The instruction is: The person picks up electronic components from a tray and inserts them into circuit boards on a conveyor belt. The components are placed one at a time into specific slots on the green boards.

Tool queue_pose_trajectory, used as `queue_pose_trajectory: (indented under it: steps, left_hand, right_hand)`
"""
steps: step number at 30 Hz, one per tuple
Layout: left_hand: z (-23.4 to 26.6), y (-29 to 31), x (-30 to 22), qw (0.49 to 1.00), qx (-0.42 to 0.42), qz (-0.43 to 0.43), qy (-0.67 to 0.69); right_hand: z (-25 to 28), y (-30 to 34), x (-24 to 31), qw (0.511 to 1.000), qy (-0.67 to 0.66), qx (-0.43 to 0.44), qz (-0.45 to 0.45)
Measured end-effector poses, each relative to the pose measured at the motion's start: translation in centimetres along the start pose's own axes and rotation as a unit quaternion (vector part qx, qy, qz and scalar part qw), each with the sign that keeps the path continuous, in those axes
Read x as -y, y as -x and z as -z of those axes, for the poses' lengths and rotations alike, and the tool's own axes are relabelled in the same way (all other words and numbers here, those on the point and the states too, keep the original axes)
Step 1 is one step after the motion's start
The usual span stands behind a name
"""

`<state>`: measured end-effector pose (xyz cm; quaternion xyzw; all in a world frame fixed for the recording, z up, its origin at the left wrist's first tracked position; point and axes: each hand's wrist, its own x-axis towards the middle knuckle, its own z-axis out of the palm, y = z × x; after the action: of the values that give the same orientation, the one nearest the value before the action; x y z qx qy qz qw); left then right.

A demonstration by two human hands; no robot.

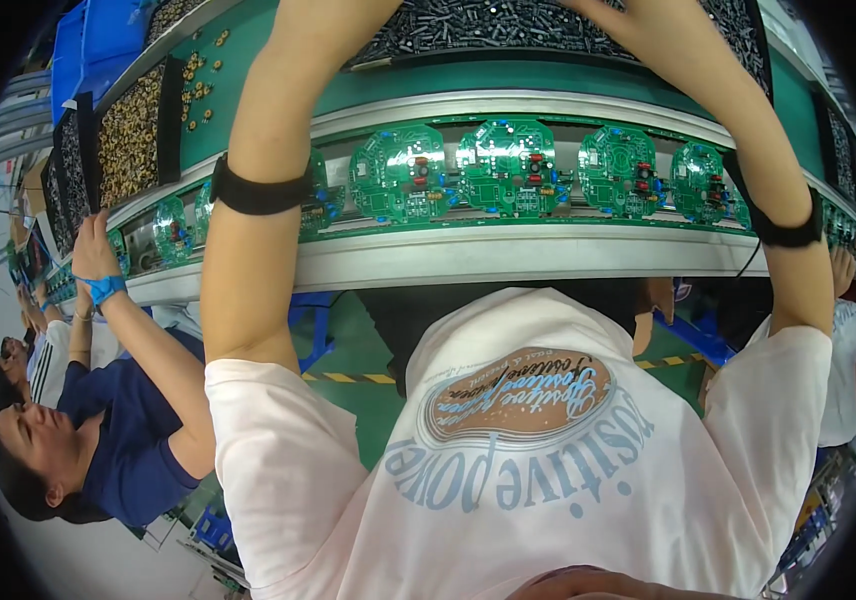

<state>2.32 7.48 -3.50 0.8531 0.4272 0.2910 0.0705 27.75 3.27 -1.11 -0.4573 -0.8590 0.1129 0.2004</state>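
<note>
Both my arms reach forward over a rail line to a tray of small dark electronic parts with metal leads. My left hand is at the tray's left side, its fingers cut off by the upper edge. Over the right part of the tray is my right hand; a thumb or finger points inward, but the fingertips are out of view. Whether either hand holds a part cannot be seen. Below my hands, a row of green circuit boards sits between the rails, with red, blue and black components mounted on them.
A pale metal rail runs along the near side. At left stand a bin of brass-coloured parts, loose brass-coloured pieces and a blue bin. A co-worker in a dark blue top works close on the left; others sit further along.
</note>
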Motion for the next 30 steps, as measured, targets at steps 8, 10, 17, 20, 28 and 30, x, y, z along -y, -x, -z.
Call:
queue_pose_trajectory:
  steps: [8,10,17,20,28,30]
  left_hand:
    - [2.0,2.3,-0.8,0.996,0.004,0.045,-0.079]
    - [2.6,2.4,-1.5,0.995,0.024,0.076,-0.063]
    - [1.8,2.3,-1.1,0.992,0.017,-0.004,0.126]
    - [-1.1,0.3,0.4,0.996,0.061,-0.002,-0.065]
    - [-1.6,-0.7,-0.6,0.992,-0.067,-0.090,-0.063]
    - [-0.4,0.4,-0.9,0.986,-0.117,-0.114,-0.023]
  right_hand:
    - [-3.1,-3.8,-1.8,0.995,0.084,-0.003,0.060]
    - [-3.5,-3.6,-2.4,0.993,0.095,0.001,0.072]
    - [-1.4,-2.1,-0.1,0.993,-0.116,-0.025,-0.025]
    - [-1.0,-0.3,0.7,0.922,-0.350,0.087,-0.142]
    - [-5.1,-0.2,1.9,0.757,-0.620,0.166,0.121]
    - [-5.7,-0.4,2.6,0.707,-0.625,0.151,0.293]
